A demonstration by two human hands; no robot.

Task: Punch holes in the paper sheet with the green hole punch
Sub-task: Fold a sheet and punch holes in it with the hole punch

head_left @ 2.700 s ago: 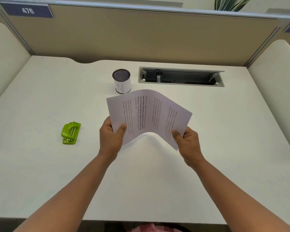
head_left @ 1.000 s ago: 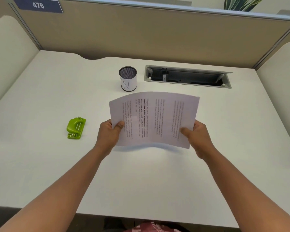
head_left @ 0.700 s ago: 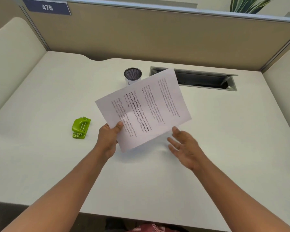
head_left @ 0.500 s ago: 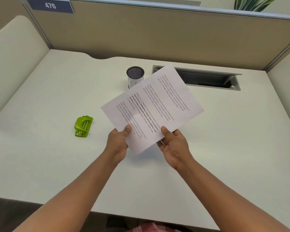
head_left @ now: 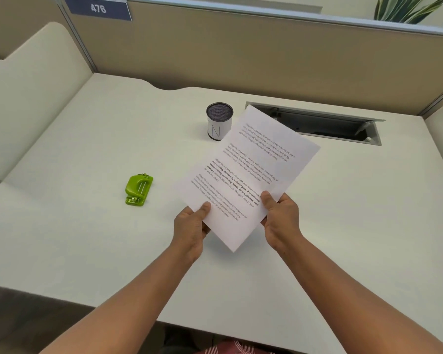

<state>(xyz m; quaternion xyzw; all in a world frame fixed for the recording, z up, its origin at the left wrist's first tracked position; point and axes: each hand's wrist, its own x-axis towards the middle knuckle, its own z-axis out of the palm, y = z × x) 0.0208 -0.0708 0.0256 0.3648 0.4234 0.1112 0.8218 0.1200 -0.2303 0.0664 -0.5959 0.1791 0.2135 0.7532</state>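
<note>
paper sheet (head_left: 248,172) turned lengthwise, held by both hands, green hole punch (head_left: 138,190) left

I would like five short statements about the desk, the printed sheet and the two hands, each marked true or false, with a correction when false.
1. Both hands hold the white printed paper sheet above the white desk. True: the left hand and the right hand each pinch it near its lower end.
2. The green plastic hole punch is clamped on the sheet. False: it lies on the desk, apart from the sheet, untouched.
3. The hole punch lies on the side of the left hand. True.
4. The black mesh pen cup lies tipped over. False: it stands upright.
5. The blue sign reads 746. False: it reads 476.
</note>
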